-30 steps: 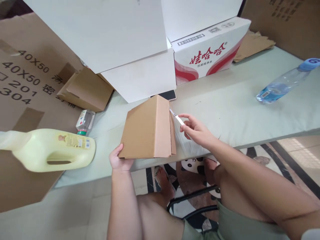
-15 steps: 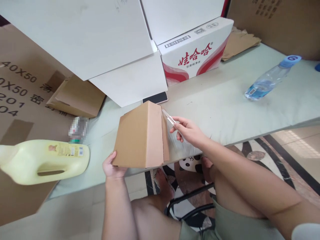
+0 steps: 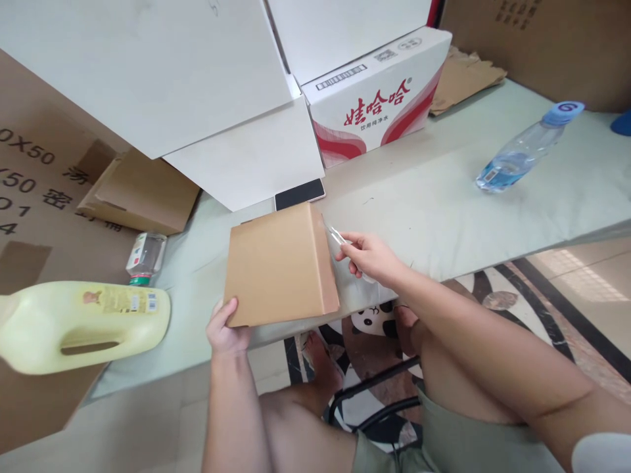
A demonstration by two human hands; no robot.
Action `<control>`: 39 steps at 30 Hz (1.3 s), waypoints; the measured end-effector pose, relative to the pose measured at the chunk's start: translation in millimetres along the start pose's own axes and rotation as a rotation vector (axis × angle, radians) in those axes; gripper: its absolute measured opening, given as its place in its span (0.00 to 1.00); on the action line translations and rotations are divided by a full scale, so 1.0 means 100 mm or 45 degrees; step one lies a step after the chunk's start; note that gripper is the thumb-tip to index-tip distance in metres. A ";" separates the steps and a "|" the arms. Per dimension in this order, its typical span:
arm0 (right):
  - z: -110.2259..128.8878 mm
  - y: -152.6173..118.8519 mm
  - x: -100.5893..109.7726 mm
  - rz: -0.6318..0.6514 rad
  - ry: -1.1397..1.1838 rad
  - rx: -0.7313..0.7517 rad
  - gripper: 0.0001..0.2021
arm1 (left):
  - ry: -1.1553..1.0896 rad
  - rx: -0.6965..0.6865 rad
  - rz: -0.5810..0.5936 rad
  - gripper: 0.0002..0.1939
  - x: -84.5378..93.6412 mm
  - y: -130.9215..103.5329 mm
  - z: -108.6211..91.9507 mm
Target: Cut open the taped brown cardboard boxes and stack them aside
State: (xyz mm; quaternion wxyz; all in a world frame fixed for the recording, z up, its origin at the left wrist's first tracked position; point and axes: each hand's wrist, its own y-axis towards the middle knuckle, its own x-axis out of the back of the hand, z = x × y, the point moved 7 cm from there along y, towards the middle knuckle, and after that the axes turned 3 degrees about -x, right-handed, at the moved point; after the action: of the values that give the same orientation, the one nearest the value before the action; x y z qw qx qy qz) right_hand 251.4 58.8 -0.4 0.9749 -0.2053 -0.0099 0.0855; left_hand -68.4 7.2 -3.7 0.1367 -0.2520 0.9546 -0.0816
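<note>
My left hand grips the lower left corner of a small brown cardboard box, thumb on its broad face. The box is tilted above the front edge of the table, its narrow side turned to the right. By that side, my right hand pinches a slim, clear and silvery tool between thumb and fingers. The tool's tip points up and left, close to the box's upper right edge; whether it touches the box I cannot tell. Its exact kind does not show.
A phone lies behind the box, before white cartons and a red-and-white carton. Left are a yellow jug, a small clear bottle and another cardboard box. A water bottle lies right.
The cardboard box has been turned, so its broad face shows wider and its side panel narrower. My right hand keeps the slim tool near the same edge. The view has shifted slightly.
</note>
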 end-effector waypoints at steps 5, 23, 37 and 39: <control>-0.08 0.04 -0.03 0.044 0.026 -0.066 0.20 | 0.007 -0.003 0.004 0.12 -0.01 0.01 0.03; 0.01 0.10 0.24 -0.414 -0.776 0.264 0.27 | -0.253 0.010 -0.121 0.12 0.09 0.07 -0.05; 0.16 -0.20 -0.24 -0.095 -0.892 1.073 0.32 | -0.231 0.035 -0.062 0.10 -0.04 0.06 0.01; 0.15 -0.17 -0.22 -0.165 -0.944 1.091 0.29 | -0.224 0.042 -0.046 0.13 -0.08 0.08 0.04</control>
State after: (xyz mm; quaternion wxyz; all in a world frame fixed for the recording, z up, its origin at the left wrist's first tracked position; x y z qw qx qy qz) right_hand 231.9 45.3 20.6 0.9056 0.2534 -0.3284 0.0883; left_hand -63.8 17.5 -7.7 0.2226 -0.2730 0.9327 -0.0773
